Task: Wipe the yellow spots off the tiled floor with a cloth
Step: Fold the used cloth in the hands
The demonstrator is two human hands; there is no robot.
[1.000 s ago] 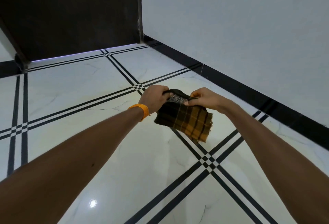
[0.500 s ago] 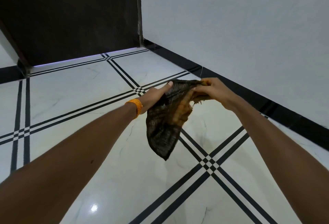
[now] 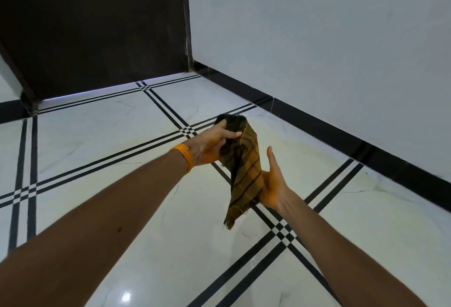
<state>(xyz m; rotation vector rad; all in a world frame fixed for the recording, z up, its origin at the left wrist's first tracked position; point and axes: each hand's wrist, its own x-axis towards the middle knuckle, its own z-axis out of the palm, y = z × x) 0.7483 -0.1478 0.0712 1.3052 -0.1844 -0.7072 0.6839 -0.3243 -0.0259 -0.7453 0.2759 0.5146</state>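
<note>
A dark checked cloth (image 3: pixel 244 172), brown and yellow-stained, hangs in the air above the white tiled floor (image 3: pixel 122 209). My left hand (image 3: pixel 210 144), with an orange band at the wrist, grips the cloth's top end. My right hand (image 3: pixel 272 182) is flat and open, palm against the cloth's lower right side, fingers pointing up. A faint yellowish tint lies on the tile (image 3: pixel 288 145) behind the cloth, toward the wall. No distinct yellow spots stand out elsewhere.
Black double lines (image 3: pixel 283 228) cross the floor in a grid. A white wall (image 3: pixel 317 38) with a black skirting (image 3: pixel 341 133) runs along the right. A dark panel (image 3: pixel 97 25) closes the far side.
The cloth went from folded between both hands to hanging long from my left hand. My right hand let go of the top and now rests open against its lower part.
</note>
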